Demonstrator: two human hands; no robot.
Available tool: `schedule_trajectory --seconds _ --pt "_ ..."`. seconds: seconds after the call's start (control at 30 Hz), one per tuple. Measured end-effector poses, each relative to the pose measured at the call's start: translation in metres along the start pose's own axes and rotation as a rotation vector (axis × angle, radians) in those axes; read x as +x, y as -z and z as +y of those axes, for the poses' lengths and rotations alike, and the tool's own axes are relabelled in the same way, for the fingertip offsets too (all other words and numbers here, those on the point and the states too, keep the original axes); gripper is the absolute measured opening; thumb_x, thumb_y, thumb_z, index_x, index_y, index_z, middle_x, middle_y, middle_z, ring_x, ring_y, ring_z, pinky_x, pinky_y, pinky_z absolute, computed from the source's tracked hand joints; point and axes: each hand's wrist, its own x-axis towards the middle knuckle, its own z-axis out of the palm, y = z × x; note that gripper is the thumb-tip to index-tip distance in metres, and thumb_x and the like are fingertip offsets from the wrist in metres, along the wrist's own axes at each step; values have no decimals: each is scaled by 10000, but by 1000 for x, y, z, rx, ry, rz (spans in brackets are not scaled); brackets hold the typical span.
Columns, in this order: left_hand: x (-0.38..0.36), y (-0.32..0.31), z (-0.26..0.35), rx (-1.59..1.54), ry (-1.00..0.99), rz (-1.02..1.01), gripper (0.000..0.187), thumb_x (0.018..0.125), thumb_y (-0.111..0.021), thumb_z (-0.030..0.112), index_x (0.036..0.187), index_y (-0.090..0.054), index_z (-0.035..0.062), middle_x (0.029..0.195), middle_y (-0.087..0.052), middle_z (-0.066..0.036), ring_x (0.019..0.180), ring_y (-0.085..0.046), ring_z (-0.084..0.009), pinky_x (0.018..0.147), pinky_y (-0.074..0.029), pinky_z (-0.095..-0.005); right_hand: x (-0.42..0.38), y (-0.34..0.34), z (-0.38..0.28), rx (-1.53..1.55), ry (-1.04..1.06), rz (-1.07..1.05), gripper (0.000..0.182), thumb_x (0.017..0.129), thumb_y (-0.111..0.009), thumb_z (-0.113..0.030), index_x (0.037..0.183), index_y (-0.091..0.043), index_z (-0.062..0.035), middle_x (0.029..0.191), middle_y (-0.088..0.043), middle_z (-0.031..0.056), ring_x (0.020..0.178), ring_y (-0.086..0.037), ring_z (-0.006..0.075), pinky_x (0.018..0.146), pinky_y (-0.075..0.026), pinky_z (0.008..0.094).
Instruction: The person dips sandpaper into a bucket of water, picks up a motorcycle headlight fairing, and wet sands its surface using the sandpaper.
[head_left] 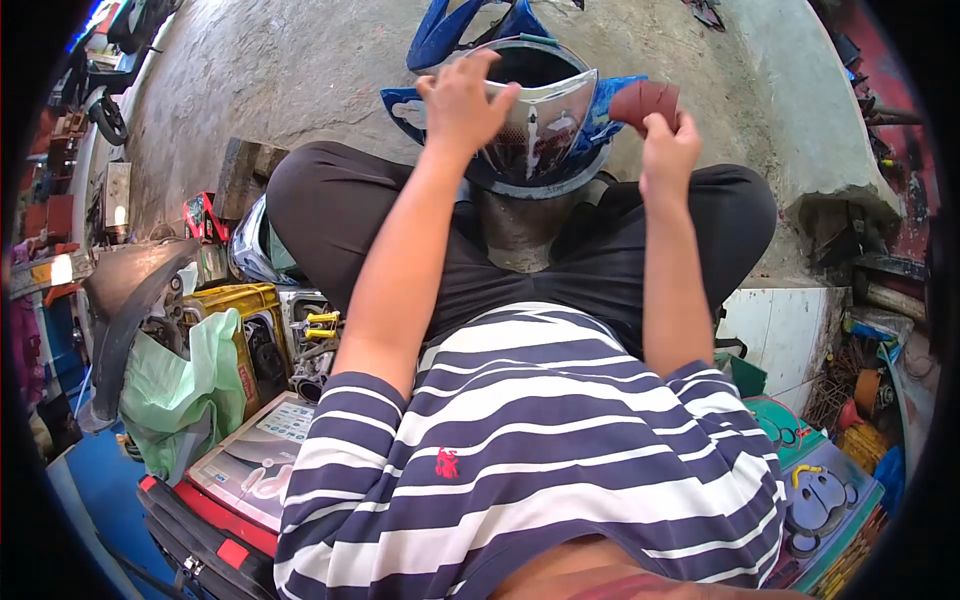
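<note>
Head view: blue-winged, white-and-maroon curved shell (538, 125) sits between the knees, its wings running left to right.
Left hand (465, 105), fingers spread wide, is at the shell's left upper edge and is the nearer hand; firm contact cannot be confirmed. Right hand (668, 150) pinches a creased, dark-red, flexible sheet (645, 104) beside the right wing, with the shell's body lying to that hand's left. Yellow plastic crate (228, 293), left of the person, contains dark parts; contents of the pale-green plastic bag (180, 385) cannot be determined.
</note>
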Motion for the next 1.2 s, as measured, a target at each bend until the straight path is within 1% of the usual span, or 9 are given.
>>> schedule_trajectory --seconds 0.17,0.27,0.3,0.4,0.6,0.77,0.97,1.1,1.2 --pt "3 -2 18 8 -5 -84 453 780 -844 581 765 -776 133 818 -748 -46 950 -659 -336 880 -436 -498 -32 -22 30 -411 153 117 345 866 -604 -76 1182 -677 42 1009 -761 162 904 -740 230 859 -571 356" --pt "16 23 36 137 96 -239 545 773 -839 652 749 -772 112 802 -755 -86 910 -678 -352 823 -506 -478 -32 -28 15 -315 158 76 354 863 -608 -81 1190 -679 34 1001 -758 168 908 -741 237 847 -569 362" --pt "16 22 35 123 134 -250 583 763 -832 684 742 -773 104 801 -754 -107 923 -687 -372 841 -523 -480 -33 -28 16 -269 119 29 359 882 -614 -73 1212 -666 57 1049 -742 119 929 -699 167 847 -554 317" --pt "17 10 27 -49 265 -292 588 780 -815 686 745 -774 101 809 -753 -136 938 -691 -388 843 -526 -493 -44 -34 15 -380 144 -31 358 866 -607 -78 1206 -681 7 942 -748 149 853 -727 230 810 -558 361" --pt "17 -24 10 -17 -8 -115 448 858 -806 566 821 -746 124 843 -735 -74 968 -658 -342 853 -470 -532 -30 -40 25 -564 101 -148 370 841 -632 -78 1205 -678 -29 780 -698 130 736 -696 296 724 -541 421" --pt "17 -32 12 -16 -100 11 294 890 -793 455 914 -773 163 968 -735 -29 1048 -623 -296 881 -428 -505 -30 -47 64 -755 578 -9 336 824 -785 -148 1148 -707 -107 1157 -611 162 1147 -574 411 926 -491 507" --pt "22 -33 -2 -47 -133 -65 186 948 -739 350 1031 -803 196 1036 -741 -27 1106 -635 -309 933 -447 -534 -67 -57 67 -863 690 -211 367 854 -724 -97 1219 -703 -123 1184 -606 163 1141 -572 400 930 -489 518" --pt "28 -27 -9 -208 -101 -136 200 936 -752 319 1056 -793 165 1053 -755 -42 1125 -654 -299 982 -469 -452 -22 -57 82 -690 600 80 457 868 -719 -117 1323 -695 -164 1111 -628 120 1039 -596 361 893 -473 523" --pt "29 -29 -10 -203 -105 -145 197 936 -751 324 1061 -794 178 1055 -764 -30 1109 -659 -296 1006 -468 -449 -54 -59 70 -990 643 -191 427 895 -700 -145 1321 -705 -167 1026 -644 55 984 -613 330 829 -459 509"
